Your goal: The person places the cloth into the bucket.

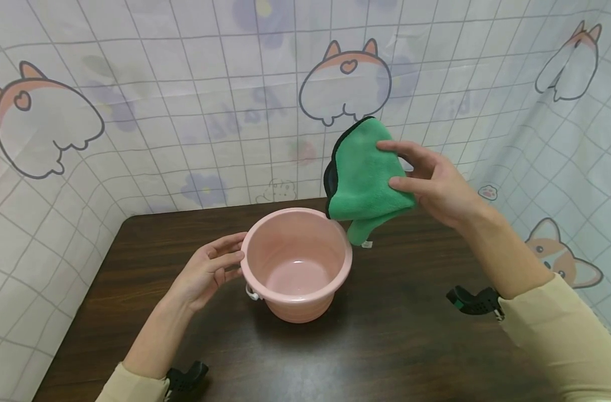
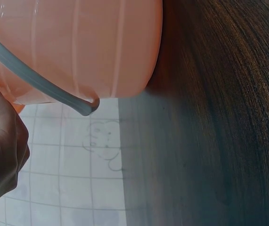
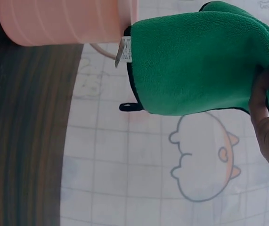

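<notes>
A pink plastic bucket (image 1: 297, 304) stands upright on the dark wooden table (image 1: 410, 335). At its left rim, my left hand (image 1: 202, 273) touches the outside with thumb and fingertips; in the left wrist view, bent fingers (image 2: 4, 136) show beside the bucket (image 2: 101, 42). My right hand (image 1: 443, 187) pinches a green cleaning cloth (image 1: 367, 178) with black edging, up beyond the bucket's right rim. The cloth (image 3: 195, 61) hangs folded, partly overlapping the bucket in the right wrist view. A white tag (image 3: 125, 51) and a black loop (image 3: 131, 107) are on its edge.
The bucket's handle (image 2: 40, 82) hangs down along its side. A white curtain (image 1: 184, 111) with a grid and corgi prints stands behind the table and at both sides. Black wrist mounts (image 1: 473, 300) extend from both sleeves.
</notes>
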{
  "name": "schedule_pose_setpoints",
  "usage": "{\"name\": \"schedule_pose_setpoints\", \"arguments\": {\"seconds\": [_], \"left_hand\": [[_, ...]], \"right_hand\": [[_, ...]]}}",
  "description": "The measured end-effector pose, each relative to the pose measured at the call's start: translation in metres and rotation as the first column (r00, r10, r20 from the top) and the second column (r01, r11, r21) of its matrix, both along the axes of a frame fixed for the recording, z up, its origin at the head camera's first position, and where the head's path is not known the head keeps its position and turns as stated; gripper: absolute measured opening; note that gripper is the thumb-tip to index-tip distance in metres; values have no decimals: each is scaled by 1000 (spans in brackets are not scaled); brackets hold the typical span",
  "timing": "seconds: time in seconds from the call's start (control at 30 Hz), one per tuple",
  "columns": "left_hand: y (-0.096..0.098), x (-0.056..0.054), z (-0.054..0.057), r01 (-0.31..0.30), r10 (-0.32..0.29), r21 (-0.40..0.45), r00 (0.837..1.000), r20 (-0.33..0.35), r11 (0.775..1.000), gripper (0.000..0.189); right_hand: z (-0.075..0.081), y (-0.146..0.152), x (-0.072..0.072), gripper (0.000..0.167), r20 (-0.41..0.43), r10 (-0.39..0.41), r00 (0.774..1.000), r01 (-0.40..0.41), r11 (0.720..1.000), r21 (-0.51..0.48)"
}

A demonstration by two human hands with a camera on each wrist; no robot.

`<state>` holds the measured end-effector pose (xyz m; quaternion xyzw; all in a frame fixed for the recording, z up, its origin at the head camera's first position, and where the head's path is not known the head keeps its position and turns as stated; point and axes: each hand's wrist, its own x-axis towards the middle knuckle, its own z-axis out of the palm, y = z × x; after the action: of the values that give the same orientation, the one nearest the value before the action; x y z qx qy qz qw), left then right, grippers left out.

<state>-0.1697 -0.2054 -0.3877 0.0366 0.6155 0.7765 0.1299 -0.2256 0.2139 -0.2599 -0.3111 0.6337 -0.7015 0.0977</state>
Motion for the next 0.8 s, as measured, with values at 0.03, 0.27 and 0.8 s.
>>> {"name": "schedule_pose_setpoints", "arguments": {"seconds": [0.03, 0.27, 0.8], "left_hand": [[0, 0, 0, 1, -1, -1, 1000, 0, 1000, 52], [0, 0, 0, -7, 7, -14, 1000, 1, 1000, 52], [1, 2, 1, -10, 11, -30, 1000, 5, 1000, 55]], "right_hand": [[1, -1, 1, 53, -3, 4, 1000, -4, 1000, 0], [7, -10, 4, 55, 8, 39, 999, -39, 999, -29], [11, -32, 7, 54, -67, 133, 989, -134, 991, -14]]}}
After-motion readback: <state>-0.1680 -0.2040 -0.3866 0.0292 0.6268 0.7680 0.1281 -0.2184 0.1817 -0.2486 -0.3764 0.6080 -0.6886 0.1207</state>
